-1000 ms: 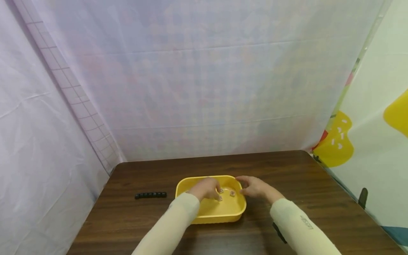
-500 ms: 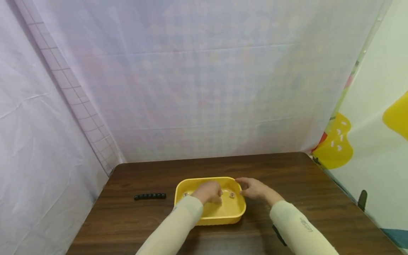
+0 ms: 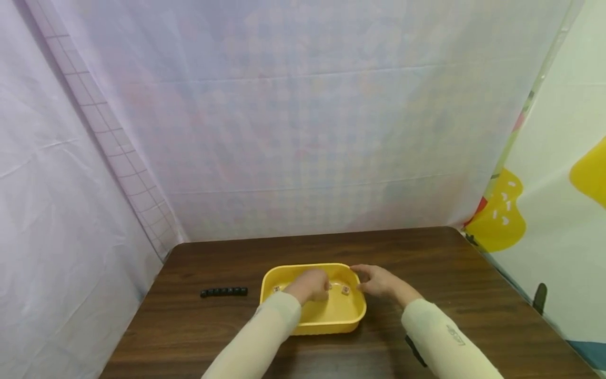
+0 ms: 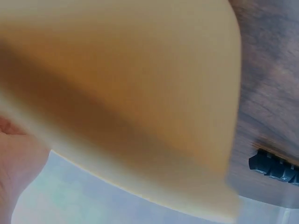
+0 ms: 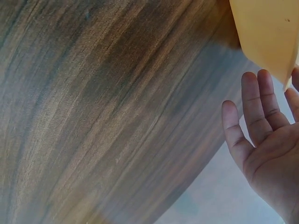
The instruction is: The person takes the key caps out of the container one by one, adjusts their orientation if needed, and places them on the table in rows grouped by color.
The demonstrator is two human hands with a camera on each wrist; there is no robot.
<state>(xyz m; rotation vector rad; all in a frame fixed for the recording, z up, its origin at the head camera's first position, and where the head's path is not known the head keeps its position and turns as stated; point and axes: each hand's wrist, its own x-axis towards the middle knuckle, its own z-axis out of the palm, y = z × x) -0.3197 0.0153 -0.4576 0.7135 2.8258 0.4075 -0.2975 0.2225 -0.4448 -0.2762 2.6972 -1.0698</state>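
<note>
Tray: yellow tray (image 3: 326, 329), low centre of head view, flat on the worktop (image 3: 402, 247); close and blurred in left wrist view.
Small pieces: all in tray. Left piece (image 3: 276, 289) near the left wall, middle piece (image 3: 330, 287) part hidden just beside the left knuckles, right piece (image 3: 345, 290) near the right wall. Markings too small to read.
Left hand: (image 3: 311, 285) over mid-tray, back of hand to camera. Fingers bent down, tips hidden; can't tell if clamped on a piece. Left wrist view gives only part of the hand at its left edge, no help.
Right hand: (image 3: 379, 280) at the tray's right rim, tips at or just touching it. Fingers apart and loose, three clear of the rim in right wrist view, upper right.
Black row: (image 3: 224, 291) left of tray in head view, short line of small black blocks, well apart from both hands.
Change: vs 1 s ago, left fingers tucked under; piece by their tips out of sight; left piece now plain. Last half second, near still. Right hand same.
Meaning: probably fine handling of the hidden piece, tray steadied from the right; nothing seen lifted out.
</note>
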